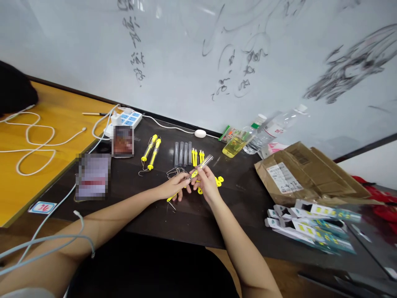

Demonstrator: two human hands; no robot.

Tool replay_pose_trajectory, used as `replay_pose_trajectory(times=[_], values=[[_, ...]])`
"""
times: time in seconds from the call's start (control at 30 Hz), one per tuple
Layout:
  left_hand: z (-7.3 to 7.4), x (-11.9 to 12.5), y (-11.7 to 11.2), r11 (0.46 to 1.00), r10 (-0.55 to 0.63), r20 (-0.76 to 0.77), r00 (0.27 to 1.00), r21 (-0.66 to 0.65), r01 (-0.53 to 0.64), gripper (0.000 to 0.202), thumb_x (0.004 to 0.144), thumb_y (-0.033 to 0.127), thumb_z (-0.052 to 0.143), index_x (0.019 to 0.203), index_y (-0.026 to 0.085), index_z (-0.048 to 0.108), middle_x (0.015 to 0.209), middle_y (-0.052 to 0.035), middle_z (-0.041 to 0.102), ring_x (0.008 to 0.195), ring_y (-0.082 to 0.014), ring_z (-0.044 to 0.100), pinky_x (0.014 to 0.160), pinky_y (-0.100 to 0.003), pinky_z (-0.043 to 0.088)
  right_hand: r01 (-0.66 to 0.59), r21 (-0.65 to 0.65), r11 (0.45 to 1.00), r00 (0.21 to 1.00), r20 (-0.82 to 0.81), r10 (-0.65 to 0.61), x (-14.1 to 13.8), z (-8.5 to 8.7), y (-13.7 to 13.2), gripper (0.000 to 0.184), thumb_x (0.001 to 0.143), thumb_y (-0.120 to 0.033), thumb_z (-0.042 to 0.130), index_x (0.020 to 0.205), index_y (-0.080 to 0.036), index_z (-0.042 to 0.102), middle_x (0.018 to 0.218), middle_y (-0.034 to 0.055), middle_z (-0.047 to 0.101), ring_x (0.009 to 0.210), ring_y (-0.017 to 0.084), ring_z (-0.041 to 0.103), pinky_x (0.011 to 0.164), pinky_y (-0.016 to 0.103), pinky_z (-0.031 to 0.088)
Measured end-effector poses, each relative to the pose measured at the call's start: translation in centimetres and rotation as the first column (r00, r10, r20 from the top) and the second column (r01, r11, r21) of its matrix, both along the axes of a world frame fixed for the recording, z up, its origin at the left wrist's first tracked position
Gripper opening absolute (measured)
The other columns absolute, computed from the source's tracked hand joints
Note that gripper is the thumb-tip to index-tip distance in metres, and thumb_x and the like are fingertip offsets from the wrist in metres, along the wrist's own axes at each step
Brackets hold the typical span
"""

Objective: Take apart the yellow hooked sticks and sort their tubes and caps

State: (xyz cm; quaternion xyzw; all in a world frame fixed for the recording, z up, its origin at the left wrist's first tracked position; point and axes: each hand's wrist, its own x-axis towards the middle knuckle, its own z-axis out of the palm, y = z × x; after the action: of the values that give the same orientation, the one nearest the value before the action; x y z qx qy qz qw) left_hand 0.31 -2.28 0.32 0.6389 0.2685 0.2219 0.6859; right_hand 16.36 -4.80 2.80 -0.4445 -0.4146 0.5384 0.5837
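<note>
– Both hands are closed on the same thing. My left hand [173, 188] pinches the lower, yellow end of the yellow tool [196, 171]. My right hand [208, 185] grips it a little higher, with the fingertips near where its clear sleeve [207, 161] begins

– How does it handle, would you say?

– Light, I judge, and thin as a pen. It's stiff plastic that won't bend in the fingers. The clear sleeve looks smooth, so probably slippery, and I'd guess it cracks if squeezed hard. The yellow body is the better place to hold it, with a fingertip pinch from each side. The finished pair [151, 150] lying off to the left has a fine wire hook at one end. On the one I hold, I cannot tell whether there's a wire, because my left fingers cover that end

– And where is it against your hands?

– Right between them, held just above the worktop [149, 209]. It's tilted, with the clear tip pointing up and away towards the wall. Just behind it lies a row of clear tubes [182, 154], with yellow inserts [197, 156] beside them. Loose yellow caps [220, 181] sit on the worktop by my right hand. A yellow bit [169, 199] pokes out under my left hand, and I cannot tell whether it belongs to the same piece
</note>
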Motion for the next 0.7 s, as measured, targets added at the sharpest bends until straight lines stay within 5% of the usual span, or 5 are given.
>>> replay_pose_trajectory(times=[0.17,0.5,0.7], values=[[0.1,0.0,0.0,0.998,0.024,-0.042,0.999,0.058,-0.021,0.037,0.09,0.051,0.039,0.109,0.019,0.043,0.056,0.0081,0.048,0.034,-0.0034,0.033,0.032,-0.012,0.025,0.054,0.017,0.998,0.999,-0.009,-0.054,0.2,0.1,0.2,0.035,0.072,-0.045,0.07,0.086,-0.02,0.051,0.079,-0.0004,0.068,0.045,0.007,0.056,0.031,0.016,0.046],[1.6,0.1,0.5,0.958,0.126,-0.026,0.992,-0.258,-0.128,0.02,0.084,0.024,0.038,0.102,0.02,0.045,0.051,0.0069,0.049,0.03,-0.0039,0.026,0.031,-0.012,0.016,0.109,0.067,0.992,0.994,-0.019,-0.108,0.3,0.4,0.0,0.033,0.074,-0.045,0.068,0.087,-0.02,0.051,0.081,0.0,0.068,0.046,0.007,0.056,0.035,0.017,0.048],[1.9,0.1,0.4,0.967,0.112,0.019,0.994,-0.232,-0.104,0.014,0.084,0.032,0.043,0.09,0.019,0.044,0.055,0.0053,0.053,0.032,-0.003,0.027,0.032,-0.012,0.017,0.113,0.063,0.992,0.994,-0.021,-0.112,0.5,0.3,0.0,0.034,0.074,-0.045,0.068,0.089,-0.019,0.051,0.081,0.0007,0.068,0.045,0.007,0.056,0.035,0.017,0.048]])
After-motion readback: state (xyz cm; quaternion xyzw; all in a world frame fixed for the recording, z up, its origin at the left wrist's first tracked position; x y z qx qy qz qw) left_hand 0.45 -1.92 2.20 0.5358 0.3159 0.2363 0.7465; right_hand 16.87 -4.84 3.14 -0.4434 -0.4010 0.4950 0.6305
